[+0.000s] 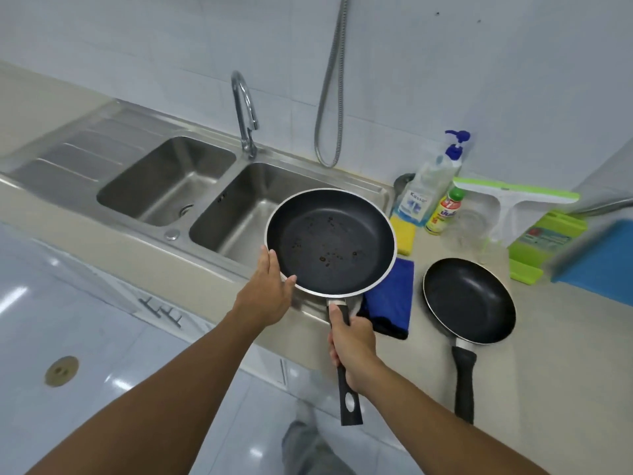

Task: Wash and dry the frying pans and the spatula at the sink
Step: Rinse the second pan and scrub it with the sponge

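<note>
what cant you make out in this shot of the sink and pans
All in the head view:
- Spatula: not in view anywhere.
- Blue cloth: partly hidden under the held frying pan, gripped by the right hand and steadied by the left hand.
- Yellow sponge: partly hidden behind that pan.
- Blue object at the right edge: cut off and blurred.
- Small bottle: label too small to read.
</note>
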A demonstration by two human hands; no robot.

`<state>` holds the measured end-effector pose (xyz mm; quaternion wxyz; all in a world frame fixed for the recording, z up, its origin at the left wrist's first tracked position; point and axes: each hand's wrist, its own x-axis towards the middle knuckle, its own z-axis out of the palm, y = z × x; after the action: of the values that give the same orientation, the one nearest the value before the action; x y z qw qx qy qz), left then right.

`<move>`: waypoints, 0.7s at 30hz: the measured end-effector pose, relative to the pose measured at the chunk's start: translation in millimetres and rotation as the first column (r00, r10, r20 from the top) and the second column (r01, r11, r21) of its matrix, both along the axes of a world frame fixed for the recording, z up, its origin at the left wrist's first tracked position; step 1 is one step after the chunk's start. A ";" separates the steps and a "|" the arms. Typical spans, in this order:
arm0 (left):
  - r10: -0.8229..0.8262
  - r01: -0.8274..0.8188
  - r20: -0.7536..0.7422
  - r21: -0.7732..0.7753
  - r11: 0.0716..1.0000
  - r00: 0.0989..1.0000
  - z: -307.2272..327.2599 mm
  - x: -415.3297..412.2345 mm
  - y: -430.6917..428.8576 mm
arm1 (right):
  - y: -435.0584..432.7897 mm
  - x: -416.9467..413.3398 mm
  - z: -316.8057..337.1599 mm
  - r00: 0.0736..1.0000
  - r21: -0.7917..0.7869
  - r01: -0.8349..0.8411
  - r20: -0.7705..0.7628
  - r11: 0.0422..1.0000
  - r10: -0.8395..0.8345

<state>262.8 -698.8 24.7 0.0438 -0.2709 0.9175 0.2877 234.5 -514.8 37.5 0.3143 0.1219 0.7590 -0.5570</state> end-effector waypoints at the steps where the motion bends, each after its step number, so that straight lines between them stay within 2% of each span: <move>1: 0.004 -0.004 0.015 -0.005 1.000 1.000 -2.2 -6.1 -10.2 | -10.1 -8.0 -3.0 1.000 0.000 -0.014 -0.003 1.000 0.014; 7: 0.022 -0.019 0.116 -0.023 1.000 0.993 -0.5 -35.6 -75.4 | -66.0 -47.8 -11.0 0.998 0.021 -0.067 0.008 0.997 0.067; 14: 0.059 -0.059 0.047 -0.012 0.998 0.997 22.6 -91.9 -159.9 | -117.9 -77.7 -7.4 0.996 -0.027 -0.064 0.058 0.998 0.066; 21: 0.019 -0.020 -0.026 -0.058 0.998 0.999 41.5 -181.6 -263.3 | -170.7 -89.3 -20.3 0.997 0.016 0.007 0.080 1.000 -0.008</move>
<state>81.1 -962.1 66.1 0.0214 -0.2775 0.9234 0.2645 145.2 -685.5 17.2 0.3415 0.1492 0.7496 -0.5469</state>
